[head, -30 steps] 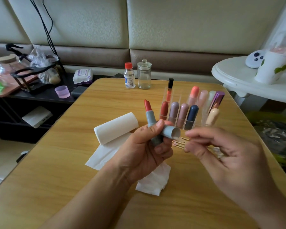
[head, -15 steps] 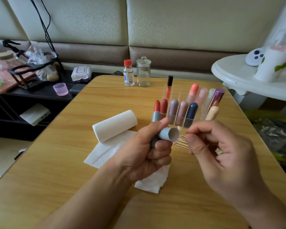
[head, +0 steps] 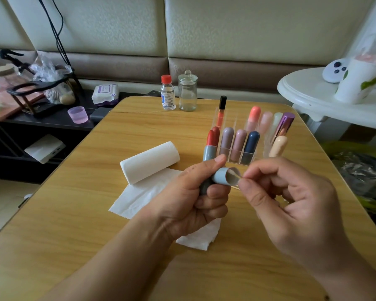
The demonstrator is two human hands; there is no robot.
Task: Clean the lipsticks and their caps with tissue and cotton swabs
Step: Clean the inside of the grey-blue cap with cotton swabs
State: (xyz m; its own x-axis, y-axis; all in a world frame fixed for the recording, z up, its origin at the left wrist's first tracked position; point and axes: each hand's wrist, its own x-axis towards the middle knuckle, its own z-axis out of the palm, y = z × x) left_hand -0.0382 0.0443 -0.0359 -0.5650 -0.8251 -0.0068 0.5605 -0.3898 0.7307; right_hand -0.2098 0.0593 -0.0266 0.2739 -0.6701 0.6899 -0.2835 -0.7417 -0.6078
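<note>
- My left hand [head: 189, 198] grips lipstick [head: 211, 144] and cap [head: 225, 175], mouth turned rightward for swabbing.
- My right hand [head: 291, 203] pinches a swab [head: 240, 178] at the cap.
- Tissue [head: 139, 194]: below the cap, on the tabletop [head: 74, 235].

Tissue roll [head: 149, 162] left on table [head: 74, 213] | lipstick rack [head: 243, 140] right of roll | bottle [head: 167, 93] and jar [head: 187, 91] behind rack | hands in front
</note>
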